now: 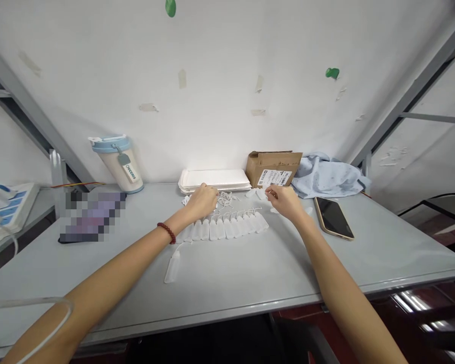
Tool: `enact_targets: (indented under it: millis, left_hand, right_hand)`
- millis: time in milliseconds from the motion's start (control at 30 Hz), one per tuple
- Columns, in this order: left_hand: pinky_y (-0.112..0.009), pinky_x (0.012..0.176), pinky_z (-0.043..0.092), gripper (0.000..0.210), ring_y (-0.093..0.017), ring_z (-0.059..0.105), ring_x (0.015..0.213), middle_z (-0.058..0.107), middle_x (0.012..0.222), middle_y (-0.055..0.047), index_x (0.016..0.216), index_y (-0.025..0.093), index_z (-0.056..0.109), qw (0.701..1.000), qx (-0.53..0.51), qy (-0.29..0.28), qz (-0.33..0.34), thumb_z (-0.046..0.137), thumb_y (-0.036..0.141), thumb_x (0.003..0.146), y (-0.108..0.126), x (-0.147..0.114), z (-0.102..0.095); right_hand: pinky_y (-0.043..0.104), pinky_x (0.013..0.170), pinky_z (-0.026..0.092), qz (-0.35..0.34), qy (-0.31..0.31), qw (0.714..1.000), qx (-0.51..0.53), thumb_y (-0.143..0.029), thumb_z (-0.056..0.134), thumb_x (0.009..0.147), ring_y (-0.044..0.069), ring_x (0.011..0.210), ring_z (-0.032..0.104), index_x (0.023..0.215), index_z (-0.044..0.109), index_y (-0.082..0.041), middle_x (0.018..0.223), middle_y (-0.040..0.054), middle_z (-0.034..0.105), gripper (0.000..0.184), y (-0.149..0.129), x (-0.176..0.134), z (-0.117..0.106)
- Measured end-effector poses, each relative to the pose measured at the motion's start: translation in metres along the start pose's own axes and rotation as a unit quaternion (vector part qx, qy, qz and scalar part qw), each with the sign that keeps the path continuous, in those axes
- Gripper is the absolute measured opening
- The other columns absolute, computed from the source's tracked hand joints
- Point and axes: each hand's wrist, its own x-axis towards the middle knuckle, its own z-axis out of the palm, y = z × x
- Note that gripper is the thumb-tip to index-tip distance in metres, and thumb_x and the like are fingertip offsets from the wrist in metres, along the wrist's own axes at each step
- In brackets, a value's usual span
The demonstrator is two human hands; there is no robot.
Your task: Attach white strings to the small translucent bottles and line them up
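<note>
1. The left hand is reaching over the table, its fingers bent and bunched with the tips pointing down. Whether they grip anything cannot be told, since the back of the hand hides the tips.
2. The heap of white cords lies just to the right of the left fingers, in the gap between the two hands.
3. The right hand has its fingers curled, thumb and forefinger close together (the gap between them is very small). I cannot tell if something is pinched there.
4. Small white pieces lie just to the left of the right fingers, near their tips.
5. The row of translucent white tags lies nearer the person than both sets of fingers; its left end runs close to the left wrist, where a dark red bead bracelet sits. Thin strings come off the far ends of the tags.
6. One single tag lies apart from the row, well on the near side of the left fingers, its string trailing toward the row.
7. Beyond the left fingers is a stack of white packets; beyond the right fingers stands a cardboard box, with a pale blue cloth beside it.
8. A phone lies to the right of the right fingers, and a tumbler stands well to the left of the left fingers.
</note>
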Motion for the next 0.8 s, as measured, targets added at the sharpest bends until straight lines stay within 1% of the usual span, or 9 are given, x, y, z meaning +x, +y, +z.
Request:
enact_targets:
  millis: [67, 133, 200, 267, 400, 533, 600, 700, 800]
  left_hand:
    - [-0.038, 0.077, 0.045, 0.025, -0.032, 0.055, 0.095, 0.069, 0.083, -0.016, 0.079, 0.011, 0.07, 1.0, 0.004, -0.002, -0.011, 0.045, 0.011, 0.076, 0.002, 0.007, 0.004]
    - [-0.037, 0.073, 0.045, 0.022, -0.033, 0.056, 0.091, 0.067, 0.072, -0.016, 0.069, 0.012, 0.069, 1.0, 0.005, -0.005, -0.021, 0.048, 0.012, 0.074, 0.003, 0.013, 0.008]
    - [-0.037, 0.072, 0.045, 0.022, -0.031, 0.058, 0.086, 0.065, 0.063, -0.014, 0.061, 0.013, 0.068, 0.999, 0.0, -0.005, -0.031, 0.049, 0.012, 0.072, 0.003, 0.016, 0.012]
    - [-0.034, 0.07, 0.045, 0.022, -0.029, 0.059, 0.082, 0.064, 0.058, -0.011, 0.058, 0.015, 0.068, 0.999, -0.012, 0.0, -0.041, 0.05, 0.012, 0.071, 0.003, 0.018, 0.014]
    - [-0.031, 0.067, 0.045, 0.022, -0.025, 0.06, 0.082, 0.067, 0.064, -0.009, 0.065, 0.016, 0.07, 0.997, -0.043, 0.027, -0.055, 0.049, 0.013, 0.072, 0.001, 0.019, 0.011]
    - [-0.033, 0.073, 0.045, 0.024, -0.025, 0.059, 0.086, 0.07, 0.077, -0.009, 0.073, 0.016, 0.07, 0.994, -0.07, 0.061, -0.064, 0.047, 0.018, 0.076, -0.001, 0.019, 0.003]
    - [-0.033, 0.075, 0.045, 0.023, -0.024, 0.06, 0.084, 0.07, 0.081, -0.009, 0.075, 0.016, 0.069, 0.988, -0.102, 0.089, -0.075, 0.047, 0.022, 0.077, -0.001, 0.018, -0.001]
    - [-0.033, 0.077, 0.045, 0.02, -0.022, 0.062, 0.082, 0.07, 0.084, -0.009, 0.076, 0.016, 0.068, 0.972, -0.16, 0.139, -0.105, 0.05, 0.024, 0.077, -0.002, 0.016, -0.007]
    - [-0.032, 0.078, 0.045, 0.018, -0.021, 0.062, 0.082, 0.07, 0.084, -0.008, 0.077, 0.015, 0.066, 0.959, -0.195, 0.158, -0.132, 0.052, 0.026, 0.077, -0.002, 0.008, -0.013]
  right_hand:
    - [0.026, 0.062, 0.039, 0.001, 0.009, 0.999, -0.037, -0.013, 0.049, 0.078, 0.017, 0.063, 0.058, 0.081, 0.066, -0.015, 0.071, 0.0058, 0.068, 0.018, 0.008, 0.001, -0.002]
    - [0.026, 0.065, 0.04, 0.008, 0.027, 0.998, -0.049, -0.013, 0.048, 0.077, 0.017, 0.066, 0.059, 0.084, 0.066, -0.015, 0.074, 0.0063, 0.069, 0.019, 0.013, 0.002, -0.004]
    - [0.025, 0.066, 0.041, 0.024, 0.039, 0.998, -0.054, -0.013, 0.048, 0.077, 0.018, 0.068, 0.06, 0.086, 0.067, -0.015, 0.076, 0.0067, 0.069, 0.021, 0.015, 0.002, -0.006]
    - [0.025, 0.066, 0.041, 0.037, 0.033, 0.997, -0.061, -0.013, 0.048, 0.076, 0.018, 0.068, 0.06, 0.087, 0.067, -0.015, 0.076, 0.0067, 0.069, 0.022, 0.015, 0.002, -0.009]
    - [0.025, 0.063, 0.039, 0.034, -0.007, 0.997, -0.074, -0.011, 0.047, 0.075, 0.017, 0.069, 0.059, 0.084, 0.067, -0.015, 0.079, 0.0062, 0.07, 0.022, 0.009, 0.001, -0.012]
    - [0.024, 0.064, 0.038, 0.036, -0.028, 0.996, -0.083, -0.012, 0.047, 0.077, 0.018, 0.073, 0.06, 0.085, 0.068, -0.015, 0.082, 0.0069, 0.07, 0.023, 0.002, 0.001, -0.015]
    - [0.024, 0.064, 0.038, 0.045, -0.043, 0.994, -0.093, -0.012, 0.047, 0.077, 0.018, 0.075, 0.06, 0.086, 0.068, -0.015, 0.083, 0.007, 0.07, 0.023, 0.002, 0.001, -0.017]
    - [0.024, 0.065, 0.038, 0.061, -0.083, 0.988, -0.118, -0.01, 0.048, 0.077, 0.018, 0.078, 0.06, 0.085, 0.068, -0.016, 0.085, 0.0071, 0.07, 0.023, 0.004, 0.002, -0.018]
    - [0.024, 0.066, 0.038, 0.08, -0.14, 0.976, -0.145, -0.007, 0.049, 0.074, 0.02, 0.085, 0.06, 0.086, 0.068, -0.016, 0.091, 0.008, 0.069, 0.024, 0.007, 0.001, -0.017]
